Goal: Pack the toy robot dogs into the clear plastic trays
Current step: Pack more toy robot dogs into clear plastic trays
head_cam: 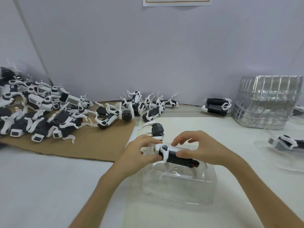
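Your left hand (139, 153) and right hand (199, 148) both grasp one toy robot dog (174, 156), a boxy, glossy black body with smooth white jointed legs, held just above a clear plastic tray (181, 195) directly before you. You appear to be seating it; next, its legs likely need aligning with the moulded hollow. More dogs (41, 112) lie heaped on brown cardboard (98, 145) at left, ribbed trays (266, 102) stacked at right.

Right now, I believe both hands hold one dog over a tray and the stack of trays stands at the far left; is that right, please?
Not quite: the head view shows the stack of trays at the far right, not the left. The left hand and right hand do hold one dog over a tray.
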